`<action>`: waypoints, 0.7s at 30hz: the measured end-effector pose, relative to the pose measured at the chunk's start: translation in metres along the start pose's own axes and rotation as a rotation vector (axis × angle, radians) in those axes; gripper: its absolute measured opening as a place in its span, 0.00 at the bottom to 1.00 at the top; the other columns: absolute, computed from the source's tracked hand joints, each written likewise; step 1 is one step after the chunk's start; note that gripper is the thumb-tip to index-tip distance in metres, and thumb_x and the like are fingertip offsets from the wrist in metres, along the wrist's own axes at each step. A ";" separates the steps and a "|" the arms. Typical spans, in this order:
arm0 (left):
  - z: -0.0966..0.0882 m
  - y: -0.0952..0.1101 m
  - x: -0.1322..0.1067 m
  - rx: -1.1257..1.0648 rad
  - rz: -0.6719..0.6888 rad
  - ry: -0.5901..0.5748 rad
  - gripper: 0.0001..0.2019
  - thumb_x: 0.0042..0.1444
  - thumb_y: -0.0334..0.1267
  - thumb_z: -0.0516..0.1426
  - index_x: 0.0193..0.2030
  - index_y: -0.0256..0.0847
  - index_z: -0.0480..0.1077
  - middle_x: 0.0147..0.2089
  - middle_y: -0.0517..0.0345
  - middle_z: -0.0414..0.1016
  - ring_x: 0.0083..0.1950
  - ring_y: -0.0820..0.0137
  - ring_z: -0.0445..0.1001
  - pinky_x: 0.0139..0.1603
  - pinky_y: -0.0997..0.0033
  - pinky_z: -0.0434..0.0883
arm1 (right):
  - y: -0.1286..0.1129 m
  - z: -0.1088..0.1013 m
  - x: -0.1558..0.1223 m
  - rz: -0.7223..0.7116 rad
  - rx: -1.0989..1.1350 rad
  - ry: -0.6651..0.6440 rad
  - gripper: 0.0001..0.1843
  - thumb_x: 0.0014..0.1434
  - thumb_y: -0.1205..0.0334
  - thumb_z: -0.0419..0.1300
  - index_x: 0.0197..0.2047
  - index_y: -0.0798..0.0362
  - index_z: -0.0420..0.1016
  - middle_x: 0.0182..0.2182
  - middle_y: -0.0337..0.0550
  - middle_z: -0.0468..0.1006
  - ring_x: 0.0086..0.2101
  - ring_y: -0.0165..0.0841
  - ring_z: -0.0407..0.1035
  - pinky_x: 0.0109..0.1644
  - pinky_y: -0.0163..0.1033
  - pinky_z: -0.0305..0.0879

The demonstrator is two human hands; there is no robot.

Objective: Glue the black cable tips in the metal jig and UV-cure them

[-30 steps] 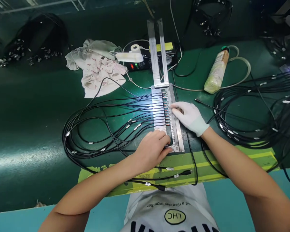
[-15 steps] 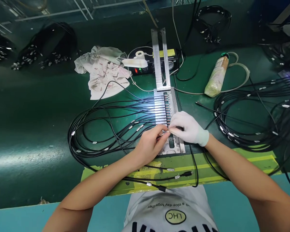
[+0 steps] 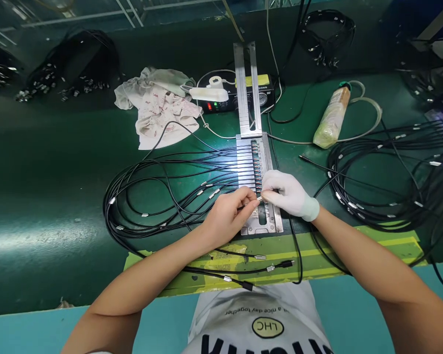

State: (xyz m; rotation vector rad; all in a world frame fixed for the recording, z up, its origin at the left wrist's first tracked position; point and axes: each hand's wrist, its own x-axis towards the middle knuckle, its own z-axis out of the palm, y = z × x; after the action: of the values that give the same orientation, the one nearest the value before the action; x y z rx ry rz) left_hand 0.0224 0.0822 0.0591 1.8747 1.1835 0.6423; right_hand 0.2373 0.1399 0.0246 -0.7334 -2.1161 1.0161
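Note:
My bare left hand (image 3: 231,214) pinches a black cable close to its end, over the lower part of a metal fixture (image 3: 249,228). At the cable's tip a small silver connector (image 3: 259,198) shows between the two hands. My right hand (image 3: 288,195), in a white glove, is closed with thumb and forefinger at that connector. Above the hands, a row of cable ends (image 3: 257,164) lies side by side in the fixture's slots. Their black cables (image 3: 112,216) loop out to the left. The fixture's slotted metal lid (image 3: 239,88) is swung back, away from me.
Behind the fixture stand a black control box (image 3: 268,98) and a white lamp (image 3: 208,94), beside a crumpled cloth (image 3: 162,108). To the right lie a wrapped bottle with a tube (image 3: 332,118) and a cable coil (image 3: 354,211). Loose cable ends rest on yellow-green tape (image 3: 384,243) along the front edge.
My right hand has shifted slightly right, and more of the silver connector shows between my fingers. My left hand keeps its pinch on the cable.

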 end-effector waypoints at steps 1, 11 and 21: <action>-0.003 0.003 -0.001 0.005 -0.001 -0.021 0.08 0.69 0.41 0.53 0.41 0.41 0.69 0.31 0.63 0.70 0.30 0.74 0.65 0.30 0.74 0.61 | 0.001 -0.002 -0.001 0.006 0.006 -0.003 0.17 0.67 0.56 0.55 0.26 0.50 0.70 0.28 0.40 0.71 0.33 0.35 0.66 0.41 0.43 0.64; -0.015 0.031 -0.021 0.468 0.207 -0.559 0.04 0.67 0.35 0.55 0.42 0.40 0.71 0.39 0.53 0.74 0.42 0.63 0.73 0.43 0.65 0.67 | 0.017 -0.013 -0.005 0.142 -0.027 0.165 0.14 0.67 0.56 0.54 0.35 0.51 0.79 0.33 0.41 0.78 0.36 0.36 0.72 0.44 0.42 0.67; 0.030 0.035 -0.055 0.915 0.265 -0.688 0.04 0.53 0.24 0.58 0.35 0.34 0.72 0.34 0.45 0.74 0.37 0.57 0.72 0.32 0.62 0.63 | 0.014 -0.010 -0.004 0.130 -0.063 0.130 0.14 0.67 0.58 0.55 0.37 0.51 0.81 0.34 0.41 0.79 0.36 0.36 0.73 0.43 0.42 0.68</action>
State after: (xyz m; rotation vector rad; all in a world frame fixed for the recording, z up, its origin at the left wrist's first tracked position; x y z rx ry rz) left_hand 0.0388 0.0133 0.0725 2.7039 0.7982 -0.5246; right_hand 0.2502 0.1494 0.0163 -0.9531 -2.0174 0.9458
